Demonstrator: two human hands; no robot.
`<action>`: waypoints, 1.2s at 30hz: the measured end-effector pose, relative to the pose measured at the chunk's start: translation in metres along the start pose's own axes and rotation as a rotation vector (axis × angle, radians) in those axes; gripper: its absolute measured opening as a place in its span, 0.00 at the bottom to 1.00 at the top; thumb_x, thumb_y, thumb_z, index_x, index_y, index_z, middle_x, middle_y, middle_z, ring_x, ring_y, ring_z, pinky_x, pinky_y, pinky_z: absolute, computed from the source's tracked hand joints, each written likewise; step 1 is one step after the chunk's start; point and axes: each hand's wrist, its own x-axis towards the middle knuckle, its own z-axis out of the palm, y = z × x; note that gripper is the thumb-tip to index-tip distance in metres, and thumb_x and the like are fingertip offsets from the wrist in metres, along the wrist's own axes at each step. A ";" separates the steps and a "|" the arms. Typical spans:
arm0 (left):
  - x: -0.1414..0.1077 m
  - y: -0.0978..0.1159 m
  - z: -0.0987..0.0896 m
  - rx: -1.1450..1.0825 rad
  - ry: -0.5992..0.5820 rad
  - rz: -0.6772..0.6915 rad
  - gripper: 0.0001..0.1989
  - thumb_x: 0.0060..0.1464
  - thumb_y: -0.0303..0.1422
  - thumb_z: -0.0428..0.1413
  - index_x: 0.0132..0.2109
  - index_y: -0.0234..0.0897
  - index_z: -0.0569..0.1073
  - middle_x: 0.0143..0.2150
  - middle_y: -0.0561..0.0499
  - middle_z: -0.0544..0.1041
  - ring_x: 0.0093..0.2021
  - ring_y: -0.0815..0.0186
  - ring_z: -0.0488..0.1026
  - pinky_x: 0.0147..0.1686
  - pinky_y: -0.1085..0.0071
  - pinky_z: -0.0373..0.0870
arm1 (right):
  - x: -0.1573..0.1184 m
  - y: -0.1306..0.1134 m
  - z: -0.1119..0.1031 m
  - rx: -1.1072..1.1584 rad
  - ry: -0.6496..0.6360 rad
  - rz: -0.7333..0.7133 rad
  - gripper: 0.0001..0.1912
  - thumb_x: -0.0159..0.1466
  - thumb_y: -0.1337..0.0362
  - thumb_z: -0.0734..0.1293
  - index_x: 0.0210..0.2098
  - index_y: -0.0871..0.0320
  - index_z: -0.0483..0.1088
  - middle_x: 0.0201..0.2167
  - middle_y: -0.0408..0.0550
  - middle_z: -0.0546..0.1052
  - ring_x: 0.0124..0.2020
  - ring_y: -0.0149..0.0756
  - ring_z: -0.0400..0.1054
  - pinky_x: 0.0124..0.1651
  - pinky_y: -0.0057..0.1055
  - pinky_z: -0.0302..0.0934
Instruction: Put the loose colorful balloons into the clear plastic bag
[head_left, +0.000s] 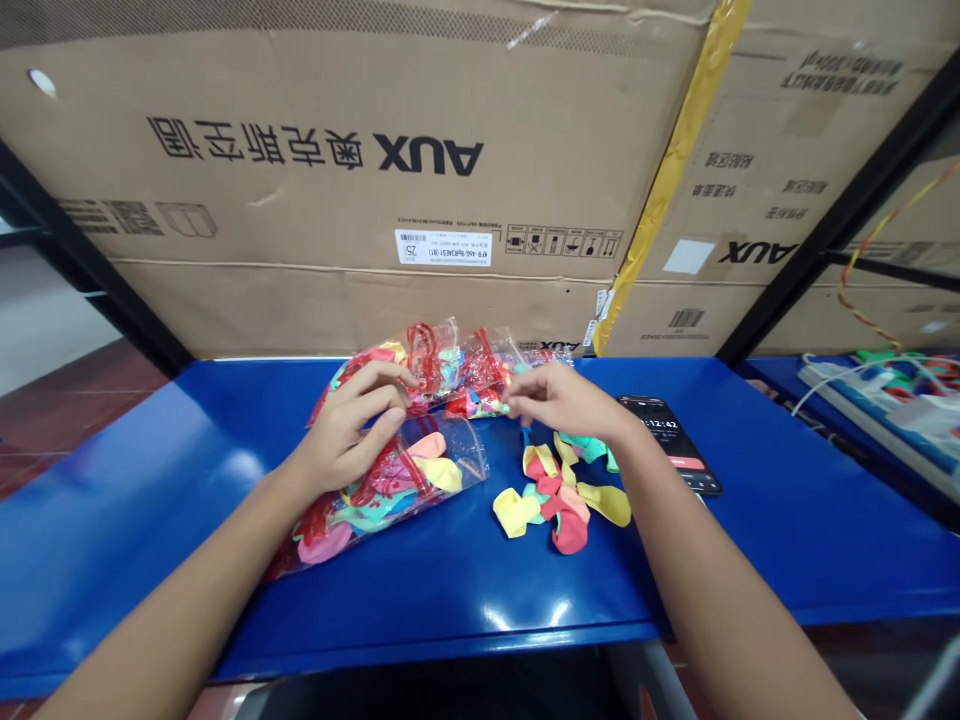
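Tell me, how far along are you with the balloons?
A loose pile of balloons already lies out on the blue shelf. In hand: your left hand is on a clear plastic bag, and your right hand pinches something small, maybe a balloon. Left: the bags hold many more balloons.

Walls: large cardboard boxes (300,200) stacked behind the desk, printed upside down with black AUX lettering, a second box (795,180) to the right, yellow tape (675,170) down its edge
Shelving: black metal uprights (90,260) on the left, another (847,230) on the right
Furniture: glossy blue desk (127,500), lower blue bench (780,390) at right holding a white power strip (862,400), red-and-yellow twisted wire (862,270) above
Floor: red-brown tile (97,390)
Far left: pale wall (37,320)
Light: bright glare on the desk
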 end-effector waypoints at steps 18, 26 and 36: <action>0.000 -0.001 0.000 -0.020 0.003 0.021 0.12 0.64 0.30 0.46 0.32 0.35 0.68 0.46 0.45 0.70 0.45 0.63 0.71 0.46 0.64 0.69 | 0.002 0.016 -0.005 -0.275 0.055 -0.003 0.07 0.50 0.75 0.64 0.24 0.57 0.64 0.22 0.39 0.69 0.26 0.28 0.62 0.28 0.26 0.53; 0.001 0.000 0.000 -0.012 -0.004 -0.003 0.13 0.64 0.31 0.46 0.31 0.35 0.68 0.46 0.45 0.71 0.43 0.62 0.71 0.44 0.63 0.70 | 0.006 0.021 0.004 -0.315 -0.033 -0.009 0.08 0.51 0.76 0.64 0.26 0.59 0.71 0.22 0.40 0.71 0.25 0.28 0.62 0.29 0.27 0.53; 0.002 0.000 -0.001 0.017 0.002 0.035 0.10 0.63 0.30 0.47 0.33 0.37 0.68 0.45 0.46 0.71 0.45 0.62 0.71 0.46 0.64 0.68 | 0.013 0.023 0.025 -0.561 -0.019 0.051 0.07 0.61 0.65 0.68 0.28 0.60 0.75 0.26 0.48 0.75 0.27 0.31 0.62 0.31 0.30 0.50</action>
